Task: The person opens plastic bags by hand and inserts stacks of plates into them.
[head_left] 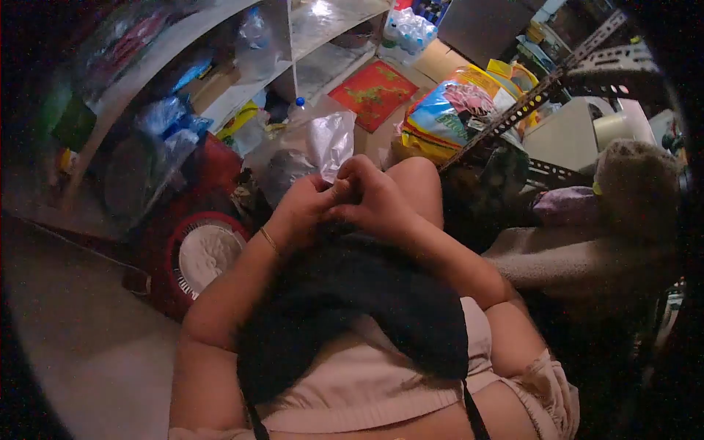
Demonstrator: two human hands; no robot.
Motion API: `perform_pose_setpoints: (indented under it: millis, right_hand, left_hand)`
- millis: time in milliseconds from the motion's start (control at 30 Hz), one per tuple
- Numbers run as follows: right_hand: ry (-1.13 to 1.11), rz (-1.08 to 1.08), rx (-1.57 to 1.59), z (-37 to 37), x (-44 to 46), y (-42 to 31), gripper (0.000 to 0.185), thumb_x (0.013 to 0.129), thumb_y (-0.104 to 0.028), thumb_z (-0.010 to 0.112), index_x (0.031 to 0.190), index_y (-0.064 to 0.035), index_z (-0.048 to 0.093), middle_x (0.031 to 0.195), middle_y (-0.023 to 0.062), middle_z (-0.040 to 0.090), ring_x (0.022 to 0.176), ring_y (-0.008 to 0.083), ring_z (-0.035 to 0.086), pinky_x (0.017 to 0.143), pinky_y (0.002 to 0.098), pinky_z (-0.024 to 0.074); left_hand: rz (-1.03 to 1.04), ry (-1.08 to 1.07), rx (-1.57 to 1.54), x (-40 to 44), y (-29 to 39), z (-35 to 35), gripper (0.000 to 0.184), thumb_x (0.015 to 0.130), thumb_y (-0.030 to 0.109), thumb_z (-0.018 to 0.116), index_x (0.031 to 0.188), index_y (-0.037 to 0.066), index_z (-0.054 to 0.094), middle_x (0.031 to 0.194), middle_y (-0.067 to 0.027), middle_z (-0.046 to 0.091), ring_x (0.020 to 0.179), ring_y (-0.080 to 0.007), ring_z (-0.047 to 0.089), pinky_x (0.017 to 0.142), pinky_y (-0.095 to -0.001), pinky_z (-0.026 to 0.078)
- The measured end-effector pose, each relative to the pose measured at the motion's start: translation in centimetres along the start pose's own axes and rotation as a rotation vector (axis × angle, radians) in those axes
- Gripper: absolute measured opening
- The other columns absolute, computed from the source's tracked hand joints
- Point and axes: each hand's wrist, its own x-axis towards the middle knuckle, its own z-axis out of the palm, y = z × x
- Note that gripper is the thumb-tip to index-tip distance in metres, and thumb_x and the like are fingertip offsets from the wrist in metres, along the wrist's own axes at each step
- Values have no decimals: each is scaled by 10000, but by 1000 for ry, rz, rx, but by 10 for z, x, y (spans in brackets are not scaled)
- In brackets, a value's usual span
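Note:
A clear, shiny plastic bag (331, 139) stands up just beyond my two hands, and its lower edge runs in to my fingertips. My left hand (299, 209) is closed, thumb and forefinger pinching at that edge. Against it, from the right, comes my right hand (375, 199), its fingers curled in a pinch on the same bag. The fingertips of both hands nearly meet, and part of what lies between them is hidden. Below the hands, black cloth (352, 286) covers my lap.
To the left is a round red-rimmed thing (209, 257) with a pale middle, near white shelving (165, 55). Ahead lie a red patterned sheet (374, 94) and a pack of bottles (408, 33). A large colourful bag (455, 110) and a perforated metal frame (546, 88) stand at right.

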Motion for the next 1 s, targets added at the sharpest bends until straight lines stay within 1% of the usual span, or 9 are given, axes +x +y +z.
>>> perform_pose_setpoints:
  millis: [133, 200, 333, 400, 533, 633, 733, 800, 1000]
  right_hand:
    - [70, 110, 119, -14, -11, -22, 280, 766, -111, 756, 916, -13, 541, 814, 77, 596, 773, 129, 555, 708, 289, 481]
    - [38, 273, -107, -30, -13, -64, 162, 791, -72, 727, 839, -19, 581, 775, 36, 608, 756, 100, 554, 692, 268, 478]
    - [-5, 302, 5, -49, -16, -68, 135, 789, -55, 728, 817, -36, 597, 790, 9, 613, 763, 84, 556, 685, 253, 472]
    - [-10, 252, 167, -52, -17, -58, 173, 757, -187, 771, 761, -66, 648, 709, -19, 653, 677, 23, 582, 633, 216, 468]
    - [-55, 134, 617, -38, -17, -19, 202, 756, -199, 777, 835, -64, 651, 744, -18, 642, 695, 35, 574, 644, 218, 459]
    - [-49, 63, 592, -43, -23, -31, 204, 755, -126, 791, 851, -40, 632, 787, -2, 621, 741, 83, 564, 687, 246, 468]
    - [-88, 179, -94, -63, -35, -59, 211, 782, -159, 755, 860, -38, 601, 782, 15, 606, 690, 99, 583, 647, 232, 459]
    - [-57, 274, 482, -64, -36, -42, 166, 789, -132, 733, 835, -47, 597, 786, 34, 628, 689, 133, 609, 646, 247, 472]
    - [37, 233, 1091, -69, -41, -23, 114, 840, -82, 672, 882, -73, 566, 796, 58, 631, 705, 170, 615, 674, 302, 491]
  left_hand:
    - [-52, -83, 115, -5, 12, 6, 451, 844, 411, 704, 985, -12, 639, 880, -27, 634, 762, -86, 562, 662, -229, 447]
    - [20, -68, 140, -5, 16, 10, 424, 832, 390, 721, 964, -5, 642, 860, -14, 627, 744, -82, 546, 648, -232, 435]
    - [30, -32, 209, -12, 28, 18, 418, 826, 394, 728, 947, 4, 643, 854, -7, 623, 744, -78, 543, 655, -240, 440]
    - [79, 0, 211, -12, 28, 19, 411, 822, 398, 730, 948, 17, 642, 847, -6, 619, 732, -81, 542, 646, -247, 443]
    - [79, -31, 146, -20, 28, 26, 384, 829, 388, 723, 920, 22, 652, 812, -6, 618, 727, -80, 542, 646, -252, 445]
    - [37, -52, 305, -21, 27, 31, 346, 837, 367, 716, 871, 27, 666, 772, -1, 617, 722, -76, 542, 646, -254, 444]
    - [130, -29, 332, -29, 41, 47, 324, 829, 338, 726, 833, 18, 674, 748, 3, 616, 716, -74, 542, 644, -253, 439]
    - [140, -50, 457, -37, 58, 54, 315, 809, 315, 746, 844, 9, 676, 754, 1, 617, 704, -82, 543, 641, -255, 436]
    - [270, 171, 316, -12, 43, 41, 187, 835, 199, 698, 882, 20, 674, 770, -13, 631, 678, -95, 560, 615, -246, 450]
